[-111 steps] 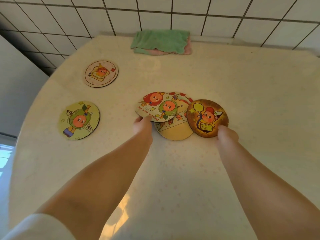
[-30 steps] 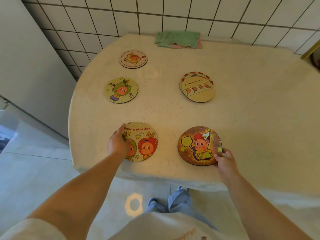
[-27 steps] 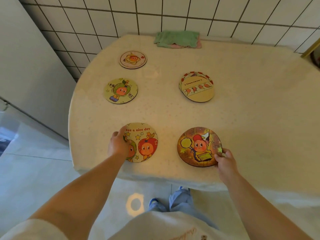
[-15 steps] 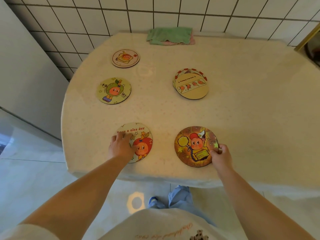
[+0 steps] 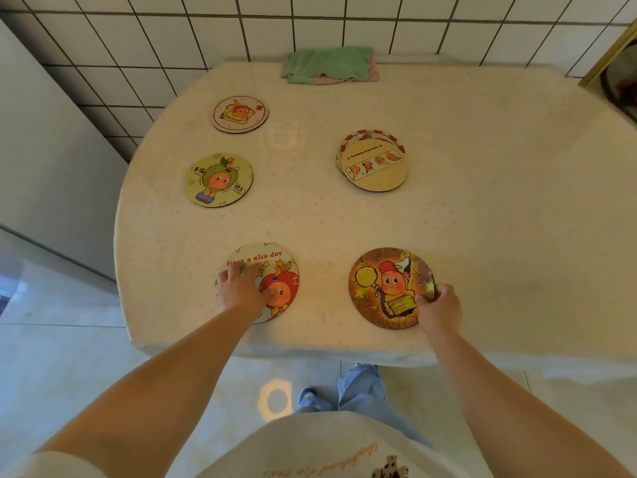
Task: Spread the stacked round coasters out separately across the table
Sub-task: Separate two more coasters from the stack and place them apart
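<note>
My left hand (image 5: 241, 291) lies palm down on the "Have a nice day" coaster (image 5: 279, 267), flat on the table (image 5: 499, 219) near the front left edge. My right hand (image 5: 437, 308) pinches the right rim of the brown balloon coaster (image 5: 382, 284), which also lies flat at the front. A short stack (image 5: 374, 167) sits mid-table, a yellow coaster on top and a red-trimmed one under it. A green coaster (image 5: 219, 179) and a pale pink-rimmed coaster (image 5: 240, 113) lie apart on the left.
A folded green and pink cloth (image 5: 327, 65) rests at the table's back edge against the tiled wall (image 5: 310, 25). A grey panel (image 5: 41, 160) stands left of the table. The table's front edge is just below both hands.
Both hands have brought their coasters from the stack down to the table's front. In the last second my left hand slid further onto its coaster, and my right hand barely moved.
</note>
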